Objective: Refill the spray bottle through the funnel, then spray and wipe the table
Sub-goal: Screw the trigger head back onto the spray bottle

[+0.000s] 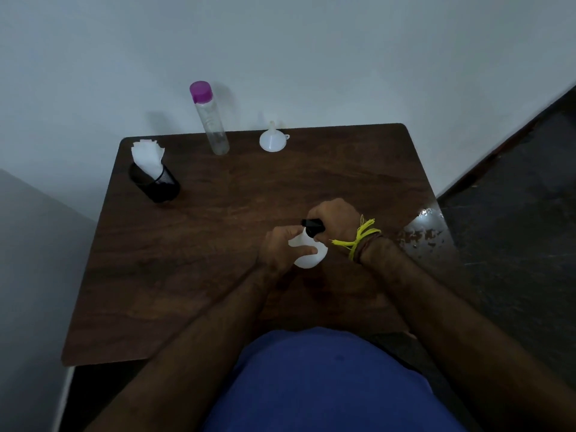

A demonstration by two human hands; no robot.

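Dark wooden table (218,244) against a pale wall (311,57); the left hand (278,249) grips the spray bottle (308,255) standing on the table, and the right hand (335,218) curls round its black spray head (311,226).

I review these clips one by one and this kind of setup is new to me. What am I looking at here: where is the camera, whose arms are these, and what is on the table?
There is no machine: a person wears a camera on the head, looking down at their own arms. The left hand grips a white spray bottle on a dark wooden table. The right hand, with yellow thread at its wrist, curls its fingers round the bottle's black spray head. At the back stand a clear bottle with a purple cap and a white funnel, spout up. To the left, a black mesh cup holds white paper tissues.
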